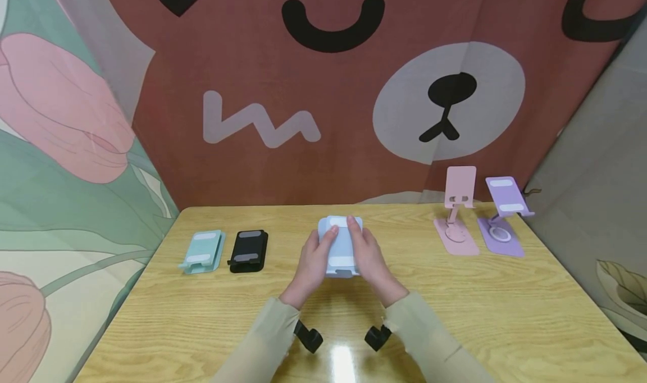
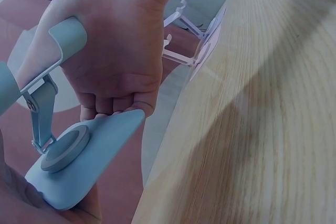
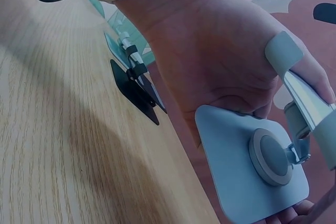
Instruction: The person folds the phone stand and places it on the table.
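Observation:
Both hands hold a light blue folding phone stand up off the table. My left hand grips its left edge and my right hand its right edge, thumbs on the upper plate near the top. In the left wrist view the base plate has fingers at its edge, and a hinged arm joins it to the upper plate. From the right wrist, the round disc on the base shows, with the upper plate held apart from it.
On the wooden table, a folded mint stand and a folded black stand lie at left. A pink stand and a purple stand stand unfolded at the back right. A printed curtain hangs behind.

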`<state>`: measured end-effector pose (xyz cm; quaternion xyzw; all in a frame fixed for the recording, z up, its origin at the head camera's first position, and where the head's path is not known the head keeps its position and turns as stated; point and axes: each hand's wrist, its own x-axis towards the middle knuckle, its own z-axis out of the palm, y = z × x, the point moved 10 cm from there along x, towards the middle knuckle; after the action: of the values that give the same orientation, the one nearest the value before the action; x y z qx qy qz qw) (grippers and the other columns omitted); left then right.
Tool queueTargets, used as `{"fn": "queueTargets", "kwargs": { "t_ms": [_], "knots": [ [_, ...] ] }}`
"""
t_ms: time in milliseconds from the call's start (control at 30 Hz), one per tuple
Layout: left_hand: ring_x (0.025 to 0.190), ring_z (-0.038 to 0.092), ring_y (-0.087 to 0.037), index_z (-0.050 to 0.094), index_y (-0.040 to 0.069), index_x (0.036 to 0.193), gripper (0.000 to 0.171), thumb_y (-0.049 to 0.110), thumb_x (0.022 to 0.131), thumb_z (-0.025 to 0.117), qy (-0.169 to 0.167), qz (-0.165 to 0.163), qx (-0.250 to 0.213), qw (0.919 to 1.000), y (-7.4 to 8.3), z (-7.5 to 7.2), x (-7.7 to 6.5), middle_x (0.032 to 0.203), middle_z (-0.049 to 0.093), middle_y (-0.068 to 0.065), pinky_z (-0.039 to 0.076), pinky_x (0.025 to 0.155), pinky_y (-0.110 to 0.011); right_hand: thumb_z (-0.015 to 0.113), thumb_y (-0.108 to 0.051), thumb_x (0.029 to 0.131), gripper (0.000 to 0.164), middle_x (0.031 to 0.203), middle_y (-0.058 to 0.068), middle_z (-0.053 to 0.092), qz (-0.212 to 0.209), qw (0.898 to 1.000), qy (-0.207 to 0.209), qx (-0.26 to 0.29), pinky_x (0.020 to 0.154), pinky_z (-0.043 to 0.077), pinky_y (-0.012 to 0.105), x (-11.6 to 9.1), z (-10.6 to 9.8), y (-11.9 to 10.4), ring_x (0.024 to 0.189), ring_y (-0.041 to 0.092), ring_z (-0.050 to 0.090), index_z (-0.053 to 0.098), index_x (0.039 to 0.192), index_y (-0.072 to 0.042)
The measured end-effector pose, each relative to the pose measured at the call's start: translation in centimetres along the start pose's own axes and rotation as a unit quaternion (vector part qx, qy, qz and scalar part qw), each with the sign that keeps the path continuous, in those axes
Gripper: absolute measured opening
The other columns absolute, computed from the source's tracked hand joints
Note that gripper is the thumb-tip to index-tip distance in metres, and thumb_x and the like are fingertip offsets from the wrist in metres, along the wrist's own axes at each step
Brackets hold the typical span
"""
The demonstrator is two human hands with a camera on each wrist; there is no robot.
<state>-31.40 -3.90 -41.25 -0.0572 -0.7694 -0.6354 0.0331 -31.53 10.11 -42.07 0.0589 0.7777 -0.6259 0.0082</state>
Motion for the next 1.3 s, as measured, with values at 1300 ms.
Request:
{"fn": "queueTargets", "kwargs": {
  "t_ms": [1300],
  "knots": [
    [0.085, 0.058, -0.02, 0.06, 0.001, 0.121, 0.057, 0.054, 0.104, 0.048, 0.01, 0.002, 0.007, 0.9999, -0.14, 0.03, -0.17, 0.096, 0.063, -0.009, 0.049, 0.074, -0.036, 0.039, -0.064, 0.104, 0.068, 0.103, 0.014, 0.062, -0.029, 0.999, 0.01, 0.017, 0.073, 0.051, 0.034, 0.07, 0.11, 0.48, 0.089, 0.025, 0.061, 0.056, 0.122, -0.001]
  ]
}}
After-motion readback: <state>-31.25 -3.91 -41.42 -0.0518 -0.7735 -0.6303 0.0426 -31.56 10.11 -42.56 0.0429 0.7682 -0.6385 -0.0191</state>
